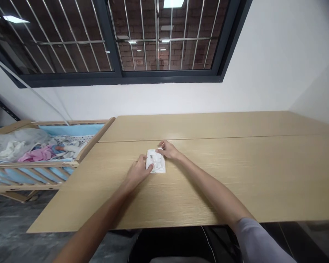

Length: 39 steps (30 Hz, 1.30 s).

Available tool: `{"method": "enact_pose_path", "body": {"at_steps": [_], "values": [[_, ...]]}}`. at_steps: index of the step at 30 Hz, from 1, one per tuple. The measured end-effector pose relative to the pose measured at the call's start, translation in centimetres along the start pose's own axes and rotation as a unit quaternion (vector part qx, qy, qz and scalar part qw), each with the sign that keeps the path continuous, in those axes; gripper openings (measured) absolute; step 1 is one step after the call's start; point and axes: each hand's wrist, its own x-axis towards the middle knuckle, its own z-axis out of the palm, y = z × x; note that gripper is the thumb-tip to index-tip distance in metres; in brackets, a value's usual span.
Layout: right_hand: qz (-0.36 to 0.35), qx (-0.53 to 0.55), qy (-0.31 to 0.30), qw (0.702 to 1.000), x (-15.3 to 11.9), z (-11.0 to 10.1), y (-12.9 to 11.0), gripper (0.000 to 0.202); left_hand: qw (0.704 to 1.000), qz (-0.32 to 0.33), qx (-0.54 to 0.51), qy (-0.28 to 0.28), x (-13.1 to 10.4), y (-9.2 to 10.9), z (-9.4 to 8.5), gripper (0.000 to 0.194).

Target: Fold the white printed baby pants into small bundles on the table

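A small white packet [157, 163] with faint dark marks lies on the light wooden table [235, 175]. My left hand [138, 168] grips its left edge, with the thumb on top near the lower left corner. At the packet's upper right corner, my right hand [167, 149] pinches the edge between thumb and fingers. The packet looks slightly creased. What is inside it cannot be seen.
To the left stands a wooden crib [79, 157] with blue lining, holding clothes and a pink cloth [37, 153]. A seam runs across the table behind the hands. Beyond are a white wall [164, 98] and a barred window [167, 76].
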Motion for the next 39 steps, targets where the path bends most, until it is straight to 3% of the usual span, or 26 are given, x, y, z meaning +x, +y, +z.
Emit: {"method": "enact_pose_path", "body": {"at_steps": [3, 6, 9, 14, 18, 24, 28, 31, 35, 39], "values": [[-0.077, -0.073, 0.001, 0.994, -0.2, -0.2, -0.5, 0.034, 0.998, 0.030, 0.049, 0.028, -0.3, 0.3, -0.3, 0.037], [-0.219, -0.152, 0.001, 0.964, -1.2, -1.1, -2.4, 0.036, 0.988, 0.140, 0.062, 0.034, -1.4, 1.2, -0.3, 0.032], [-0.318, -0.195, -0.097, 0.923, -3.3, -1.8, -4.6, 0.046, 0.957, 0.274, 0.088, 0.040, -3.0, 2.2, 0.5, 0.031], [-0.373, -0.172, -0.272, 0.870, -6.6, -1.1, -5.1, 0.050, 0.944, 0.289, 0.162, -0.012, -4.8, 2.9, 2.6, 0.031], [-0.360, -0.156, -0.310, 0.866, -6.4, -0.6, -3.1, 0.047, 0.941, 0.297, 0.161, -0.029, -5.0, 2.7, 3.4, 0.033], [-0.337, -0.198, -0.267, 0.881, -2.4, -1.8, -1.2, 0.052, 0.943, 0.290, 0.162, 0.005, -5.2, 2.1, 4.2, 0.058], [-0.326, -0.224, -0.257, 0.882, -0.9, -2.1, -0.8, 0.055, 0.947, 0.287, 0.143, 0.006, -5.3, 1.9, 4.5, 0.058], [-0.316, -0.230, -0.240, 0.889, -1.0, -2.1, -1.0, 0.054, 0.952, 0.279, 0.123, 0.013, -4.8, 1.9, 3.7, 0.048], [-0.260, -0.210, -0.130, 0.933, -1.5, -2.4, -1.1, 0.058, 0.974, 0.183, 0.107, 0.078, -2.7, 1.2, 1.1, 0.028], [-0.202, -0.129, 0.017, 0.971, -1.3, -2.1, -0.6, 0.046, 0.980, 0.073, 0.132, 0.130, -0.9, 0.0, -1.0, 0.028]]}}
